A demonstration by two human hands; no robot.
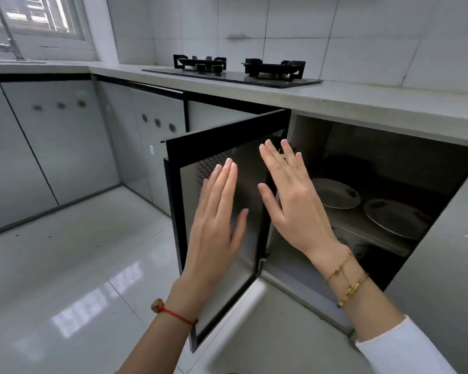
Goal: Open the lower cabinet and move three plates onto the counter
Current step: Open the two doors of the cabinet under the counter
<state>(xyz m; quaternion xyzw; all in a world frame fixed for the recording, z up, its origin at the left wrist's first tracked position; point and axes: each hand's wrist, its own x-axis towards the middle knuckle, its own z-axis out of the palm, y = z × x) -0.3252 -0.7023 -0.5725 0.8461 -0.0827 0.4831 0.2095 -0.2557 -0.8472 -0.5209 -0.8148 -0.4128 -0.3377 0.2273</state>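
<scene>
While the cabinet door [222, 211] stands open, left hand [214, 228] and right hand [295, 203] hover flat — empty.

Two white plates [335, 193] [395, 217] lie side by side on the open cabinet's shelf [373, 234].

Your right hand [295, 201] covers the left edge of the nearer-left plate [335, 194] on the shelf [362, 228]. A dark round shape [346, 166] behind it is too dim for you to identify. Below the shelf, the cabinet [376, 260] is lost in shadow. The right-hand door [443, 252] hides the second plate's [395, 217] far edge, and the frame cuts your forearms off.
</scene>
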